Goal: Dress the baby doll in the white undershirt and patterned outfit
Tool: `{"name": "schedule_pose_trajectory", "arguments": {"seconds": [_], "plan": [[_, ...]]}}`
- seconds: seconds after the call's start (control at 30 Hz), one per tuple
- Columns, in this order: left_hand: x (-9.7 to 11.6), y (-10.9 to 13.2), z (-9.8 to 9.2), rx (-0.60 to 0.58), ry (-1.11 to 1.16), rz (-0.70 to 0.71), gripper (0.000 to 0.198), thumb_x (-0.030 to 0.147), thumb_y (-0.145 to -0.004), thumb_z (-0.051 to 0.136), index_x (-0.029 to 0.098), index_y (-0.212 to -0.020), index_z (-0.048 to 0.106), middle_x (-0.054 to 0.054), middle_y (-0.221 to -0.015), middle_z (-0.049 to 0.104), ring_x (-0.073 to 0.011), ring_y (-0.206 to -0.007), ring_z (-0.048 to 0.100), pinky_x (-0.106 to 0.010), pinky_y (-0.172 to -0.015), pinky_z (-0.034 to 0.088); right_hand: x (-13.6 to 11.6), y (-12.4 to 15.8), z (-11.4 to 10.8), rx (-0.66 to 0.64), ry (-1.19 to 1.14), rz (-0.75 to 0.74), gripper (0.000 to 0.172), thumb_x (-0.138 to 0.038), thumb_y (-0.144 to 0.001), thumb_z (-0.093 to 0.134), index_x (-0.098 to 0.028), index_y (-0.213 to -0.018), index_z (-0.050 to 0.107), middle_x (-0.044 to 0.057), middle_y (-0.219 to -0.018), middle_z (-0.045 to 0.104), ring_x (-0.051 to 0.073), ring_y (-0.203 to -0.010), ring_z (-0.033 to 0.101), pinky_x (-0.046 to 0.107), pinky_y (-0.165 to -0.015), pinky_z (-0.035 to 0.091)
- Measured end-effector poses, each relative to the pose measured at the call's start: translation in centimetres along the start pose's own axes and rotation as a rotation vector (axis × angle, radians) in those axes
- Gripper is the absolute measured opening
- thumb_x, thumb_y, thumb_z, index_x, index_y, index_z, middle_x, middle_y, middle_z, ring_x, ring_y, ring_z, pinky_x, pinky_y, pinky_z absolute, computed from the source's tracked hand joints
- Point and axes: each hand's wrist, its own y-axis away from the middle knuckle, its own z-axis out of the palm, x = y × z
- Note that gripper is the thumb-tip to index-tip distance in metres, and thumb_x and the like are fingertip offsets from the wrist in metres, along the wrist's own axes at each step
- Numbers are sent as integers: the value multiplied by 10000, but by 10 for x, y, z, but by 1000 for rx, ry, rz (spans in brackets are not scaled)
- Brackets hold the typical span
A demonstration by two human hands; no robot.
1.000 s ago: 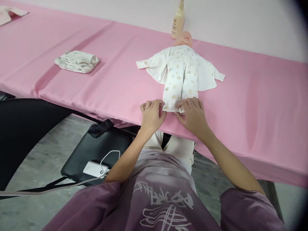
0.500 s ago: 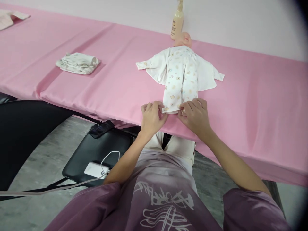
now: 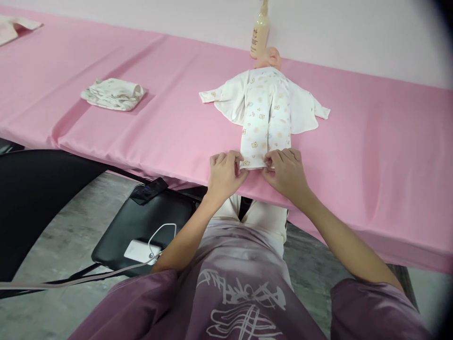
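A white baby garment (image 3: 260, 113) printed with small bears lies spread on the pink-covered table, its lower part in two long panels like trouser legs. Short sleeves and plain white flaps spread out to both sides. A baby doll's head (image 3: 271, 58) shows at the neck end; any body is hidden by the cloth. With thumb and fingers, my left hand (image 3: 225, 174) pinches the left corner of the bottom hem. My right hand (image 3: 286, 172) is closed on the hem of the right panel, covering its corner. The hem lies flat between both hands.
A pump bottle (image 3: 260, 35) stands behind the doll by the wall. Folded white cloth (image 3: 113, 94) lies on the left of the pink table cover (image 3: 177, 118), with pale fabric (image 3: 17, 28) farther off. A black chair (image 3: 141, 226) holds a phone (image 3: 148, 191) and a white power bank (image 3: 138, 251).
Both hands have drawn the hem slightly toward me, and it lies a little straighter. The doll and bottle look unmoved.
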Motion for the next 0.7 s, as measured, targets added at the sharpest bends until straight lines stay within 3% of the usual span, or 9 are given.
{"name": "schedule_pose_trajectory", "arguments": {"seconds": [0.2, 0.3, 0.43, 0.57, 0.7], "plan": [[1, 1, -2, -3, 10, -15, 326, 224, -982, 780, 284, -1262, 623, -46, -1111, 812, -340, -1140, 719, -527, -1201, 468, -4, 2, -1, 8, -19, 3, 162, -161, -1014, 637, -266, -1134, 663, 73, -965, 779, 347, -999, 690, 537, -1151, 456], [2, 3, -9, 0, 30, 6, 346, 216, -939, 798, 278, -1230, 621, -65, -1198, 783, -336, -1177, 696, -516, -1174, 493, -2, 2, -14, 7, -47, -2, 109, -261, -1055, 657, -263, -1164, 653, 55, -915, 751, 325, -943, 682, 528, -1123, 471], [-5, -11, -22, 42, 105, 57, 250, 252, -1031, 710, 268, -1270, 640, -105, -1365, 743, -334, -1241, 661, -508, -1139, 523, 39, -10, -44, 85, -61, 78, 182, -432, -1126, 657, -261, -1186, 667, 58, -950, 763, 300, -887, 680, 546, -1080, 490], [-26, -73, -31, 63, 58, -33, 164, 335, -1130, 645, 263, -1277, 629, -134, -1429, 746, -367, -1334, 630, -545, -1187, 513, 127, -34, -58, 133, -64, 285, 321, -544, -1163, 664, -241, -1055, 667, 127, -1039, 809, 246, -840, 665, 492, -925, 493], [-60, -165, -25, 48, -21, -158, 227, 435, -1139, 705, 250, -1245, 626, -184, -1462, 756, -424, -1430, 613, -611, -1279, 451, 204, -52, -28, 132, -29, 453, 502, -705, -1119, 705, -248, -939, 600, 173, -997, 755, 235, -857, 611, 489, -894, 472]]}}
